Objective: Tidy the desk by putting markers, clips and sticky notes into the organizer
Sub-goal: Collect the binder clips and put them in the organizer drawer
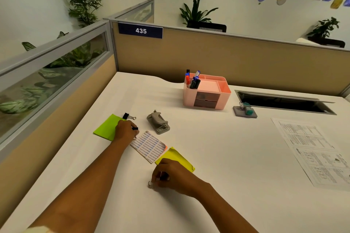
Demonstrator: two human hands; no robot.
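- The left hand point(125, 130) is curled over a black binder clip point(134, 129) at the edge of a green sticky pad point(106, 127); the fingers look closed on the clip, whose wire handles peek out below the hand.
- The right hand point(170, 175) is closed around another black clip point(163, 177), low on the worktop point(236, 157), with a wire loop showing at its left.
- A third clip point(128, 116) lies loose just beyond the left hand, handles pointing right, long axis roughly left to right.
- Between the hands lies a printed label pad point(149, 146), tilted diagonally, touching a yellow sticky pad point(178, 159).
- The pink organizer point(225, 91) stands well apart, farther back, with markers point(195, 80) upright in its left rear compartment.
- Risks, as I judge them: a small clip may slip during the long reach, or a lifting hand may drag a pad along with it.
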